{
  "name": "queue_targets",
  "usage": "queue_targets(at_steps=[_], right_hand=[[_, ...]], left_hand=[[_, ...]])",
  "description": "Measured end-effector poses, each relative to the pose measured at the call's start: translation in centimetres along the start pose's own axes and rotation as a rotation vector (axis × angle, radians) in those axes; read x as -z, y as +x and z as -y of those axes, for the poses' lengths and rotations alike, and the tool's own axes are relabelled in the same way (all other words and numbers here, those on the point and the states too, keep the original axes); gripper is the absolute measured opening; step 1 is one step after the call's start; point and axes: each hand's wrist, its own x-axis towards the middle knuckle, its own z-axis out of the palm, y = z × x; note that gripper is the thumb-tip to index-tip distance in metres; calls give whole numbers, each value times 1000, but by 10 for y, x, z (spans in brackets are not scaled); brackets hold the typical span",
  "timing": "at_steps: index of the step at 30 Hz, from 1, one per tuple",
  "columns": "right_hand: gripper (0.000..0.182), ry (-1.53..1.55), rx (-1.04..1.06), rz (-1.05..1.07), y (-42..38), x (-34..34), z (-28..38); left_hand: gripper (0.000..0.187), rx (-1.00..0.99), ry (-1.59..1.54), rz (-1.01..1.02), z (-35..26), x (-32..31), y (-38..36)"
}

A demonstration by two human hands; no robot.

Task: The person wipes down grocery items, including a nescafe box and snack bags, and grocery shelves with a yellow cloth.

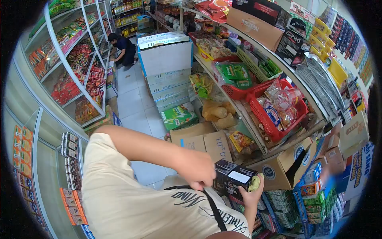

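Note:
My left hand (195, 167) is bent in across my chest, its fingers closed at a black strap (215, 209) over my cream shirt. A dark box with a white label (238, 176) is beside it, held at its right end by my right hand (251, 194). Between the fingers of that same hand is a small crumpled yellow-green thing (254, 182), too small to identify. Just behind the box stand open brown cartons (199, 143).
Stacked milk cartons (169, 83) stand ahead beside the tiled aisle (133, 107). Red baskets (274, 115) sit on the right shelf. Glass cabinets (75, 59) line the left. A person in dark clothes (124, 51) crouches farther down the aisle. An open carton (284, 165) is at right.

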Motion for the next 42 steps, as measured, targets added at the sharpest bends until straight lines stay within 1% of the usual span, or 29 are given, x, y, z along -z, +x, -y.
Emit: queue_targets(at_steps=[3, 4, 6, 7, 9, 12, 15, 18, 21, 22, 26, 28, 31, 33, 36, 39, 42], right_hand=[[82, 69, -5, -31, -3, -1, -11], [82, 94, -14, -42, -6, -1, -14], [81, -13, -7, -38, -9, 1, -9], [80, -63, 1, -40, -8, 2, -5], [79, -57, -18, -26, -7, 1, -1], [78, -93, -26, 6, -10, 0, 6], [78, -117, -7, 20, -10, -1, 8], [79, -93, -6, 44, -10, -4, 7], [79, -83, -10, 57, -11, -10, 10], [79, -83, -5, 65, -12, -11, 10], [79, -80, 7, 72, -15, -15, 11], [78, -82, -41, 64, -16, -10, 21], [77, -112, 17, 35, -17, -4, 11], [78, -125, 1, 29, -18, 1, 11], [78, -154, -21, 19, -20, 0, 13], [78, -190, -7, 18, -23, 0, 9], [79, -181, -16, 11, -26, 1, 7]], left_hand=[[23, 278, -56, 364, -9, -2, -23], [23, 312, -98, 359, -10, -6, -31], [23, 383, -182, 344, -13, -24, -43], [22, 388, -206, 206, -16, -34, -43], [19, 387, -248, -63, -23, -49, -44], [12, 381, -650, -183, -20, -52, -41], [15, 344, -671, -111, -20, -52, -36], [17, 431, -382, -103, -30, -40, -23], [22, 441, -243, -217, -39, -31, -9], [17, 401, -276, -272, -34, -42, -4], [11, 252, -402, -132, -9, -57, 4], [11, 169, -426, -77, -1, -44, -3], [12, 135, -419, -76, -4, -21, -15], [14, 134, -447, -52, -4, -8, -22], [22, 97, -852, 47, 17, -27, -24], [35, 591, -1194, -180, 56, -72, -35], [40, 739, -526, 9, 69, -149, -31]])
